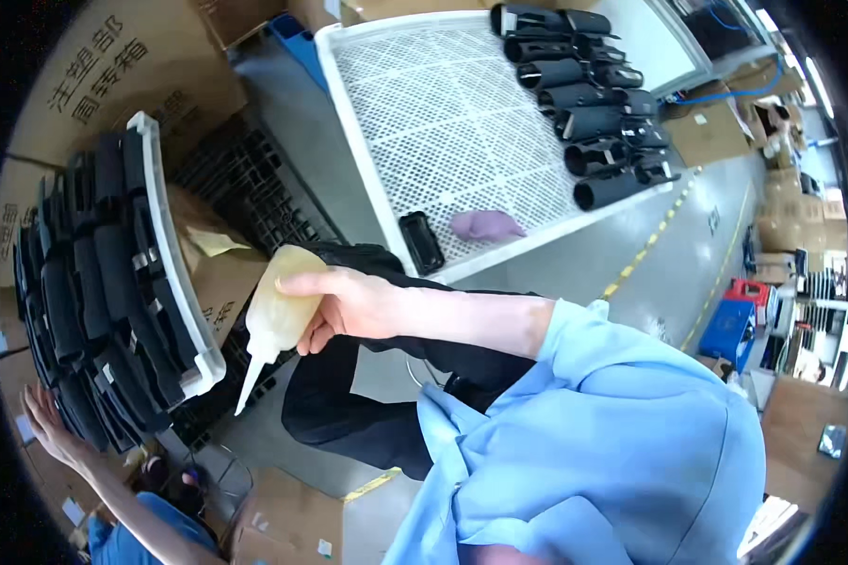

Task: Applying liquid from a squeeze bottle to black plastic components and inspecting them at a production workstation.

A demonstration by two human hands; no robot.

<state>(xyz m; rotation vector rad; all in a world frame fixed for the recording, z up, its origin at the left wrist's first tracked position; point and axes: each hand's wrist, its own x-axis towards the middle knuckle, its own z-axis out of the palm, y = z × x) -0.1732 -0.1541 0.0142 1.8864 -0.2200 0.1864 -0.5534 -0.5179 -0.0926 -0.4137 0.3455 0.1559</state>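
A cream-yellow squeeze bottle (278,303) with a long pale nozzle is in my right hand (349,303). My thumb lies over its upper side, my fingers curl beneath, and the nozzle tip points down, clear of any surface. To the left, a white-rimmed tray (203,344) carries rows of dark, sleeve-like parts (99,273). My left hand (55,433), at the lower left, has its fingers stretched out beside the nearest dark parts; whether they touch is hard to tell.
A large white perforated tray (443,104) holds black hollow parts (584,99), a purple crumpled piece (487,225) and a small black tray (421,242). Cartons (122,71) stand upper left. A person in blue (113,541) is lower left. Black pallet-like grids (264,179) lie between the trays.
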